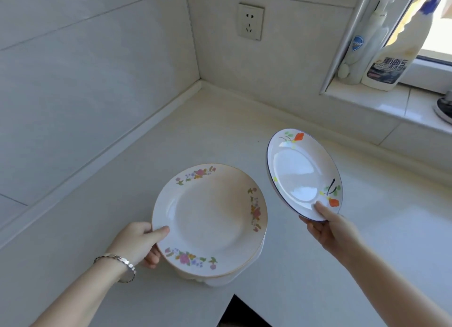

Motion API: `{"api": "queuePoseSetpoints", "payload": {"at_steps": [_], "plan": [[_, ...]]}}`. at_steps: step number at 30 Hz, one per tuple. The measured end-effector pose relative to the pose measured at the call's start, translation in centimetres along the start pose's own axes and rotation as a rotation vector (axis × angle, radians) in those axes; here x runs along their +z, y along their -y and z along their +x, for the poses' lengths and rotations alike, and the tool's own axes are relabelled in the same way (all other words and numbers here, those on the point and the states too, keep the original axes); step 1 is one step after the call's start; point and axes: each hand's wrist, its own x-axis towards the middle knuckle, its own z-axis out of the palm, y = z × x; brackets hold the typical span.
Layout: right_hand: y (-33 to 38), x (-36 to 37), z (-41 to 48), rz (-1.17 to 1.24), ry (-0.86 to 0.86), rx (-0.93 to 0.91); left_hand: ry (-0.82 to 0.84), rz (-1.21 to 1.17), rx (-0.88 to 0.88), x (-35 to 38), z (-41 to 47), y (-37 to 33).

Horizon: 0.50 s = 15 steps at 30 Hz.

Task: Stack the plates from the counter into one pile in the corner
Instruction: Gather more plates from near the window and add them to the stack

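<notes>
plates, bottles, socket: the count

two plates show their faces, one floral plate (210,219) and one blue-rimmed plate (303,175); more sit under the floral one, number unclear. two bottles (389,47), one wall socket (250,21).

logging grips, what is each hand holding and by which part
Left hand grips the floral plate by its near-left rim; right hand holds the blue-rimmed plate by its near edge.

White counter (244,131) runs into the tiled corner; a plate pile (210,219) sits near its front edge
</notes>
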Motion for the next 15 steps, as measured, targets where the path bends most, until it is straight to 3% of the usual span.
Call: {"api": "queuePoseSetpoints", "payload": {"at_steps": [8,15], "plan": [[-0.3,-0.1,-0.6,-0.049,-0.009,0.011,0.007,0.243,-0.019,-0.2,0.5,-0.4],[-0.2,-0.2,-0.9,-0.071,-0.019,0.013,0.042,0.442,-0.164,0.2,0.8,-1.8]]}}
